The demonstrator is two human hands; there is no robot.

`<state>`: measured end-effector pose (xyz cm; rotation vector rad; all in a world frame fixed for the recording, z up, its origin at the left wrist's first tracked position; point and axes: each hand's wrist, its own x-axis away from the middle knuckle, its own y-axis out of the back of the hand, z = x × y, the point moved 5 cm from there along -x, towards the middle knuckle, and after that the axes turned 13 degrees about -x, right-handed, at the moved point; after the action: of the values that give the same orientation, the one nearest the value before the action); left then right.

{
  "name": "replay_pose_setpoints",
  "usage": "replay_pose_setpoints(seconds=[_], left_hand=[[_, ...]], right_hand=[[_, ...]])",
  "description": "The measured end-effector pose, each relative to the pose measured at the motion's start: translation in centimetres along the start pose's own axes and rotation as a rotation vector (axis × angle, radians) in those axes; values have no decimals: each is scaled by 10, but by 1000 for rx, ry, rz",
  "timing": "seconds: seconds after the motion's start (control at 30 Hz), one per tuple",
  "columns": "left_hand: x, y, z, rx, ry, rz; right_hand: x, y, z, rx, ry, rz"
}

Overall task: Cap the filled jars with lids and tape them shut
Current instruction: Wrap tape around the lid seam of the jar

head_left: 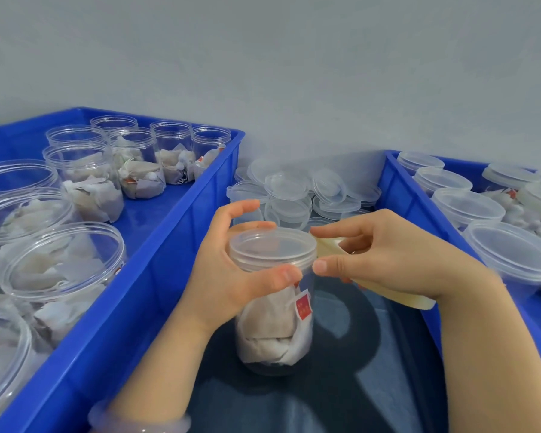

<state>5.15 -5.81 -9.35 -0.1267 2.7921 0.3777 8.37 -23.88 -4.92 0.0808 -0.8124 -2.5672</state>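
one jar in the middle, upright, long axis vertical, mouth up; base down on the dark tabletop between two blue crates; clear lid sits flat on the mouth; inside are whitish paper sachets packed in the lower part, with a red tag against the near wall.

left hand grips the jar at the lid rim, thumb on the near side, fingers curled round the far side; pale bracelet on that wrist.

right hand holds a cream tape roll, fingers curled on it; its thumb and forefinger reach to the lid's right edge, thumb tip just beside the left thumb; cannot tell if any tape is on the jar.

left crate holds open jars, no lids, mouths up, each with the same white sachets; right crate holds capped jars, upright, lids on.

loose lids in a heap on the table behind the jar, between the crates, some flat, some tilted.
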Motion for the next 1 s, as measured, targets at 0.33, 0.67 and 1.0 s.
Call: replay_pose_setpoints(seconds=[0.33,0.67,1.0], left_hand=[[1,1,-2,-102,-44,67],[2,-4,-32,-575,-161,228],[6,-21,-55,-1042,-127,403]], right_hand=[[-7,-3,-3,41,15,-49],[-4,-12,-21,-87,-96,59],[16,-35,-34,-392,126,-69]])
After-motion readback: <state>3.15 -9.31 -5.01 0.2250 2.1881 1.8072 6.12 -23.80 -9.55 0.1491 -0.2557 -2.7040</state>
